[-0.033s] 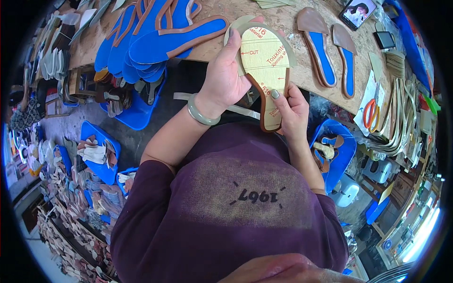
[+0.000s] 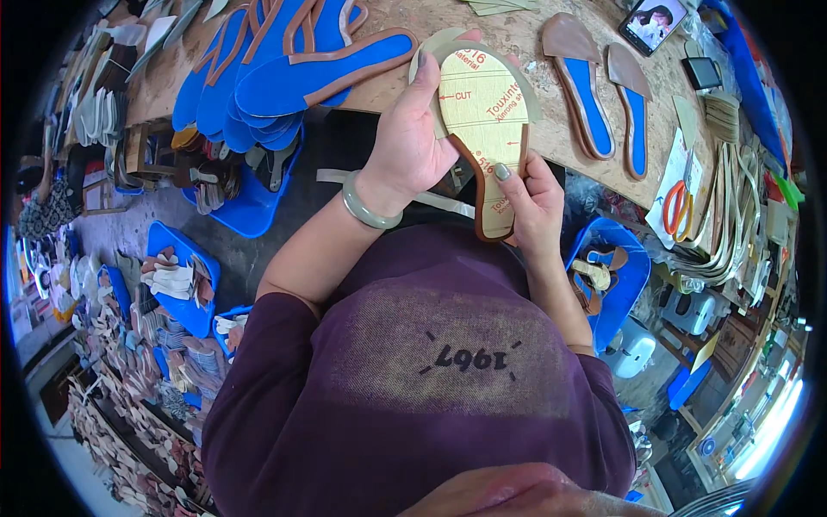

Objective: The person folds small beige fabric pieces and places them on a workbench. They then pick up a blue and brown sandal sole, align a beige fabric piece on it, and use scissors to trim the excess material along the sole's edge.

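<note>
Both my hands hold a shoe insole just past the table's near edge. Its upturned face is pale yellow with red print, and a brown strip edges the narrow heel part. Behind the wide end, a thin grey-green sheet sticks out around the rim. My left hand grips the wide end from the left, thumb along the edge and most fingers hidden underneath. Lower down, my right hand pinches the narrow part, its thumb on the printed face.
Blue insoles with brown edging pile up at the table's left. Brown-topped insoles lie to the right, near a phone, orange-handled scissors and hanging strips. Blue bins with shoe parts flank me.
</note>
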Available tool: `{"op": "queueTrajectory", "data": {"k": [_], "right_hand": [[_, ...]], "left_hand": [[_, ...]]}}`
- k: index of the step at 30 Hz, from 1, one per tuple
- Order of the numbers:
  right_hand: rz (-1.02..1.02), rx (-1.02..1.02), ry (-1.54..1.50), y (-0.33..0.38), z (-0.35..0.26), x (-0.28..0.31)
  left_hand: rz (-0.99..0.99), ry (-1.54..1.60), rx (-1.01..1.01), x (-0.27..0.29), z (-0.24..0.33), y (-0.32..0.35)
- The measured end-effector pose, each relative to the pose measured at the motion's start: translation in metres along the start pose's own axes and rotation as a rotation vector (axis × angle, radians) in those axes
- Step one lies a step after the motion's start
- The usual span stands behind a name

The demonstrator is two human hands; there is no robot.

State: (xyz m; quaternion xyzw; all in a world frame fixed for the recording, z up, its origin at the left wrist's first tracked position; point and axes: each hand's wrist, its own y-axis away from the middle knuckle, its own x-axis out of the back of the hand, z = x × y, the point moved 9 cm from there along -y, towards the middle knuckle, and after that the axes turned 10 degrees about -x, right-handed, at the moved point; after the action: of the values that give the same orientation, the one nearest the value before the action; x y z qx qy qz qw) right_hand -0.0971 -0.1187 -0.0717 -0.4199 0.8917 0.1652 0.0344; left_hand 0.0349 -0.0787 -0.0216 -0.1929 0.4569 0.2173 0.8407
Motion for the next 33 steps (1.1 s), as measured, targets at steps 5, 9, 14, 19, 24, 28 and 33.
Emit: {"op": "queueTrajectory", "data": {"k": [5,9,14,19,24,28,33], "right_hand": [[0.010,-0.015,0.026,-0.001,0.000,0.001],[0.016,-0.036,0.017,-0.001,0.000,0.000],[0.001,-0.080,-0.009,-0.002,0.002,-0.001],[-0.040,-0.062,-0.046,0.000,0.001,-0.006],[-0.041,-0.106,-0.141,-0.004,0.006,-0.001],[0.000,-0.094,-0.093,-0.003,0.003,0.001],[0.013,-0.097,-0.169,-0.003,0.001,0.003]], "left_hand": [[-0.005,0.001,0.001,0.000,0.000,0.000],[-0.010,0.012,-0.003,0.001,0.000,0.000],[0.022,-0.121,0.013,0.009,-0.002,0.000],[0.120,0.027,0.076,0.030,-0.009,0.003],[0.144,0.096,0.098,0.030,-0.013,0.002],[0.109,0.192,0.129,0.022,-0.013,0.002],[0.120,0.183,0.106,0.018,-0.012,0.005]]}}
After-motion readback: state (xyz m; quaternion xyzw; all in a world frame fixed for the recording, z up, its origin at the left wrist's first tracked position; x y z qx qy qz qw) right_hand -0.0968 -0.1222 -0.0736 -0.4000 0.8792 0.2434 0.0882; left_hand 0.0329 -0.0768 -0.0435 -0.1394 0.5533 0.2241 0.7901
